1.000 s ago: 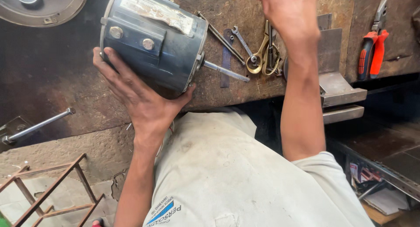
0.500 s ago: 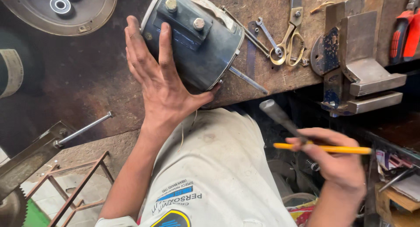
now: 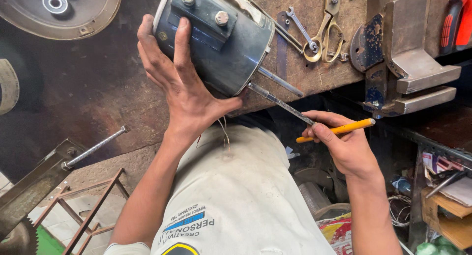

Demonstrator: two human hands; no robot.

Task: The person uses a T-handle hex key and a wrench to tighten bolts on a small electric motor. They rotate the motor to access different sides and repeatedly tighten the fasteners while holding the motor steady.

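At the near edge of a worn wooden workbench (image 3: 319, 73), a person in a pale work shirt (image 3: 236, 196) steadies a dark blue cylindrical electric motor (image 3: 216, 39) while working at its end with a long tool. Nearest the camera, the right hand (image 3: 344, 147) hangs below the bench edge, well to the right of the motor, its fingers clenched around two things at once: a yellow pencil (image 3: 339, 129) lying crosswise and the handle end of a slim metal screwdriver (image 3: 280, 102). That shaft slants up and to the left from the hand, and its tip meets the motor's lower end face. Just above it, the motor's bare steel shaft (image 3: 280, 81) juts out to the right over the wood.

Higher up, the left hand (image 3: 182, 83) is spread flat against the motor's casing, fingers splayed over the curved side and thumb hooked under the lower rim, pressing rather than closing on it. The motor lies tilted on the bench, two brass-coloured terminal bolts (image 3: 221, 17) showing on top.

Beyond the motor, an open-ended spanner (image 3: 300, 26) and brass-coloured shears (image 3: 322, 31) lie on the wood. A heavy steel bench vise (image 3: 408, 63) sits to the right, with a red-handled tool (image 3: 455, 19) at the far corner. A round metal disc (image 3: 59, 9) rests at the far left.
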